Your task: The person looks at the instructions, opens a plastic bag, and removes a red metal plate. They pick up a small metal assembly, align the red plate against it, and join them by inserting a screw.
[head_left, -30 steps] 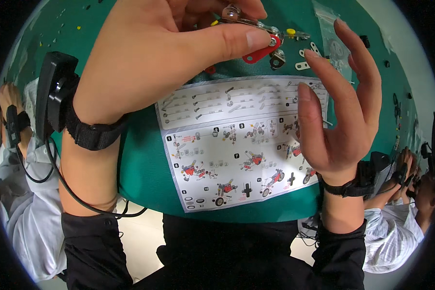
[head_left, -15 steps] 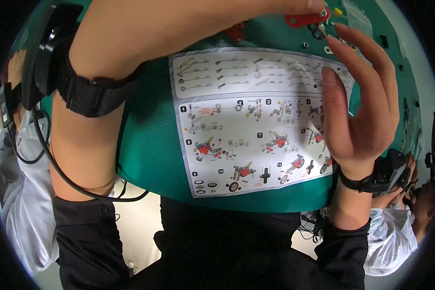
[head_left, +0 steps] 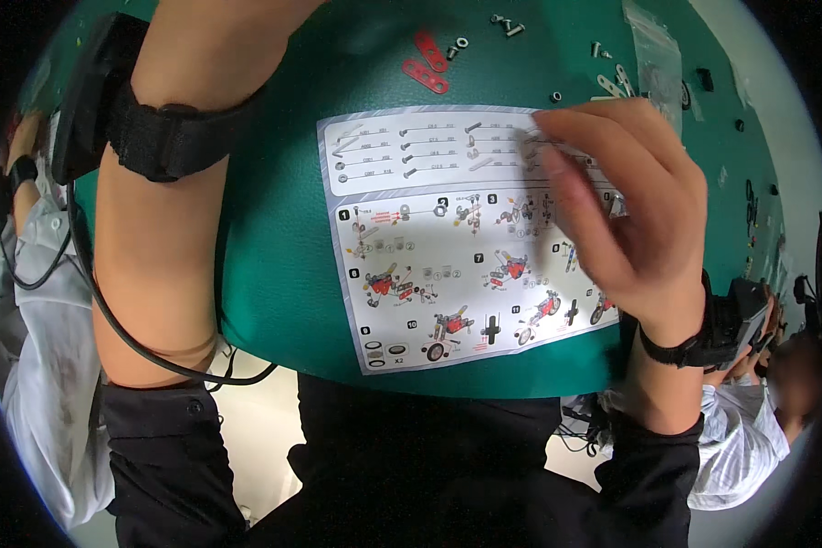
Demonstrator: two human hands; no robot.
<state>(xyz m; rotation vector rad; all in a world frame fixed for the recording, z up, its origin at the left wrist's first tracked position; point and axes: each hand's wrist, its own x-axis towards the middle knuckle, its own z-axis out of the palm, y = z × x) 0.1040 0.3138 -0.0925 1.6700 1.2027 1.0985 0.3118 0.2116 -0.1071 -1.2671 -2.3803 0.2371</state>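
Note:
My right hand [head_left: 644, 201] hovers over the right part of a printed instruction sheet [head_left: 411, 274] with parts and numbered assembly drawings. Its fingers are loosely bent, thumb and forefinger apart, slightly smeared by motion; I see nothing held between them. My left forearm [head_left: 160, 265] reaches up and out past the top edge, so the left hand and whatever it may hold are hidden. Beyond the sheet lie two red perforated strips [head_left: 426, 76], with a small screw and a nut [head_left: 462, 43] beside them. A dark nut [head_left: 556, 97] lies just past the sheet's upper edge.
Several screws [head_left: 513, 30] lie at the far side of the green table mat [head_left: 274, 310]. Pale perforated strips [head_left: 612, 85] and a clear plastic bag [head_left: 653, 46] are at far right. A black cable [head_left: 137, 342] hangs by my left arm. Other people sit on both sides.
My left hand has moved up and left out of the picture with the red part it held. My right hand has drawn back left and down over the sheet, away from that part.

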